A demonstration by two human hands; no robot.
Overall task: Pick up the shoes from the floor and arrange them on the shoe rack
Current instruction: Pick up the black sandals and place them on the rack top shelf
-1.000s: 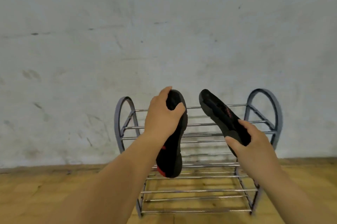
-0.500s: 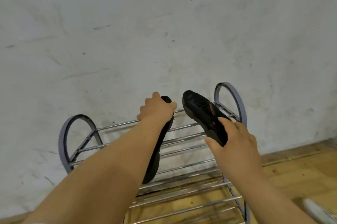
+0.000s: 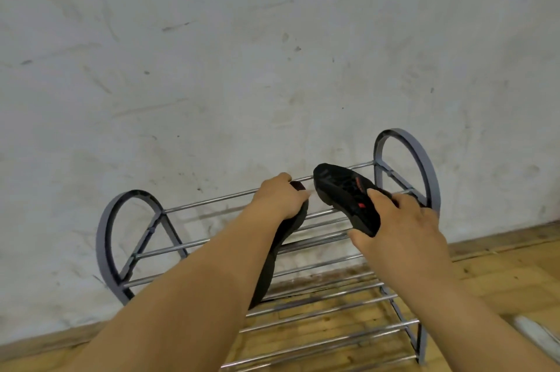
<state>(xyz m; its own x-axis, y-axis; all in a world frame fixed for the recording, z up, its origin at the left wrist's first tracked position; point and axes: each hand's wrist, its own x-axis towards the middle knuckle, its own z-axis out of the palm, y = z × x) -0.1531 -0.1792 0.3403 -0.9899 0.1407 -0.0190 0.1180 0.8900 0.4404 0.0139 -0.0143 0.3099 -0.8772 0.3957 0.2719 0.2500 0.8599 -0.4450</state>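
A plain black shoe (image 3: pixel 266 274) is gripped at its upper end by the left hand (image 3: pixel 281 196), fingers curled round it, and is hung end-down across the shoe rack (image 3: pixel 101 238) rails. A second black shoe (image 3: pixel 342 196), its patterned, red-marked sole turned upward, is clasped by the right hand (image 3: pixel 400 226) above the top rails.

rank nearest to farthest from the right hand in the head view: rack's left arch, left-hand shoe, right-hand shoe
1. Right-hand shoe: gripped by the right hand itself.
2. Left-hand shoe: just to its left, held by the left hand.
3. Rack's left arch: at the far left end.
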